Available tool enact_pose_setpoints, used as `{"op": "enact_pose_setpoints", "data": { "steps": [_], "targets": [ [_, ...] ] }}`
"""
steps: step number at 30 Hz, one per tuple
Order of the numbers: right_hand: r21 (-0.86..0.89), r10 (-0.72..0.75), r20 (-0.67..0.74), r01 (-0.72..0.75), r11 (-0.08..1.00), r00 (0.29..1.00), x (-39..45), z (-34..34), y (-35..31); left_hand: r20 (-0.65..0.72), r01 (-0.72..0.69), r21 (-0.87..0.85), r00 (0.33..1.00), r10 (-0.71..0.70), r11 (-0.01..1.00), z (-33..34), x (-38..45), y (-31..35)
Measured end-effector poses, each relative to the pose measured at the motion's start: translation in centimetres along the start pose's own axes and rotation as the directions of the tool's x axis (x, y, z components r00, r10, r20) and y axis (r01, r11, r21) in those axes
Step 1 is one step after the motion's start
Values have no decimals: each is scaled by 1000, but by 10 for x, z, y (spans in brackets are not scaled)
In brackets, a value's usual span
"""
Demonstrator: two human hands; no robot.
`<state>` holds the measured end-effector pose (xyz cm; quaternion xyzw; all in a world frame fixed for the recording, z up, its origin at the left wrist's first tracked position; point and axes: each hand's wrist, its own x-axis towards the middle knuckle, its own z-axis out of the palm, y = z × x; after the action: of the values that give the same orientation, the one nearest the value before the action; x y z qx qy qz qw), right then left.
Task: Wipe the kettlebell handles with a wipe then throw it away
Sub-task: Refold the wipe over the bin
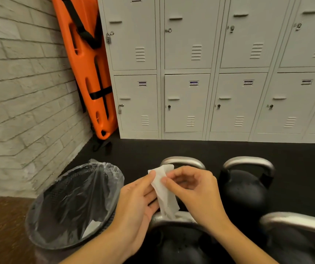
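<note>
A white wipe (165,189) hangs between both hands above the front left kettlebell's steel handle (157,219), its lower end touching that handle. My left hand (137,204) pinches its left edge with thumb and fingers. My right hand (194,191) pinches its upper right side. Several black kettlebells with steel handles stand on the dark floor: one at back left (183,161), mostly hidden by my hands, one at back right (246,187), and one at front right (294,223).
A round black bin (72,204) lined with a clear bag stands left of the kettlebells, with a white scrap inside. Grey lockers (219,73) line the back. An orange spine board (88,63) leans in the corner by a brick wall (19,92).
</note>
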<state>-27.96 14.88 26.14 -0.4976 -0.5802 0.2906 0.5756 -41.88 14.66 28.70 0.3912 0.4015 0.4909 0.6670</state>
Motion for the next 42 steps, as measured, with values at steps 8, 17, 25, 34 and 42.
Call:
{"op": "enact_pose_setpoints", "data": {
  "steps": [8, 17, 25, 34, 42],
  "targets": [
    [133, 163, 10, -163, 978, 987, 0, -11, 7, -65, -109, 178, 990, 122, 978, -1, -2, -3],
    [166, 229, 82, -239, 957, 970, -3, -19, 9, -165, 76, 251, 986, -34, 965, -3, 4, -8],
    [42, 91, 311, -110, 993, 946, -15, -25, -2, -247, 189, 98, 956, -160, 977, -3, 7, -3],
    [-52, -37, 281, 54, 997, 959, -20, -24, -11, -226, 298, -51, 926, -302, 953, -11, 17, -2],
    [220, 294, 277, -359, 907, 915, -8, -31, -3, 140, 356, -68, 928, -344, 932, -8, 15, -11]
  ]
}}
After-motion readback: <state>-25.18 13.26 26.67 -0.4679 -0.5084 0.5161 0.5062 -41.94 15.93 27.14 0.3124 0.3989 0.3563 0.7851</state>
